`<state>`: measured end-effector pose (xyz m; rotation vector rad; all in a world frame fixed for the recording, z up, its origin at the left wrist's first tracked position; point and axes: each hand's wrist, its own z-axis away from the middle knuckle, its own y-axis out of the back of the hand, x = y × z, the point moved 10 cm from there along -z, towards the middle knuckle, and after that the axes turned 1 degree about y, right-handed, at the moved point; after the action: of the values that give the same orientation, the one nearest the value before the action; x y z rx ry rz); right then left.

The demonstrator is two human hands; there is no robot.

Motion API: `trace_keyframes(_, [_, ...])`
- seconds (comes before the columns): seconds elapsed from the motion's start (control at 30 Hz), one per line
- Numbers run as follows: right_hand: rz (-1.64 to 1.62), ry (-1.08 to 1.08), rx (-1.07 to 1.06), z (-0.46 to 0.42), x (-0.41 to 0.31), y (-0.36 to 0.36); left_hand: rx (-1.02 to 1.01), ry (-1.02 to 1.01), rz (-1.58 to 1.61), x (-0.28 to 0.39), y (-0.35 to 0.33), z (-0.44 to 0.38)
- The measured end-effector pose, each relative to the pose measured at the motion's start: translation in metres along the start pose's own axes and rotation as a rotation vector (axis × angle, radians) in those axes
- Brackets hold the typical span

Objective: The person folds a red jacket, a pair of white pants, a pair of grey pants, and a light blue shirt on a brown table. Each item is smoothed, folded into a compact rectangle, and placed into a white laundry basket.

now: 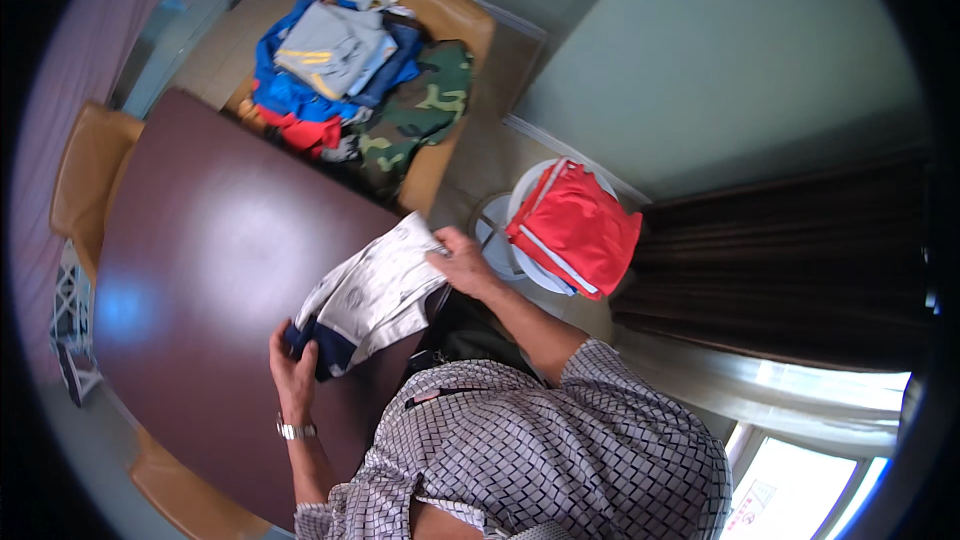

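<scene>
Between my two hands is a white printed garment [382, 289] with a dark navy part [330, 349] at its lower left end. The thumb and fingers of my left hand [294, 371] pinch that navy end. My right hand [463, 261] grips the white upper right corner. The cloth is held just over the near edge of a dark reddish-brown table [180, 240], and I cannot tell whether it touches the top. Its underside is hidden.
Beyond the table, a tan chair [442, 4] bears a heap of clothes, with a grey garment [330, 45] on top and camouflage cloth [427, 105] beside it. To the right, folded red clothing [577, 229] lies on a round white stool [525, 187]. A dark curtain [780, 255] hangs farther right.
</scene>
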<state>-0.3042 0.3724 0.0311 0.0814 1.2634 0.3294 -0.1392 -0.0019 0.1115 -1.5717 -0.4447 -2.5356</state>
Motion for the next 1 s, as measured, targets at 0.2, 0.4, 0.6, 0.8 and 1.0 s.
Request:
trace_keyframes(0.2, [-0.102, -0.151, 0.448, 0.030, 0.067, 0.248, -0.465, -0.264, -0.087, 0.101, -0.257, -0.117])
trace_keyframes(0.4, [-0.313, -0.228, 0.859, 0.124, 0.130, 0.404, -0.696, -0.496, -0.341, 0.122, -0.481, -0.137])
trace_keyframes(0.6, [-0.443, -0.391, 1.003, 0.182, 0.196, 0.439, -0.856, -0.423, -0.343, 0.109, -0.600, -0.131])
trace_keyframes(0.8, [0.771, -0.390, 1.133, 0.188, 0.208, 0.450, -0.668, -0.550, -0.593, 0.055, -0.576, -0.155])
trace_keyframes(1.0, [0.336, -0.028, 0.785, 0.042, 0.090, 0.316, -0.354, -0.797, -0.622, 0.120, -0.434, -0.149])
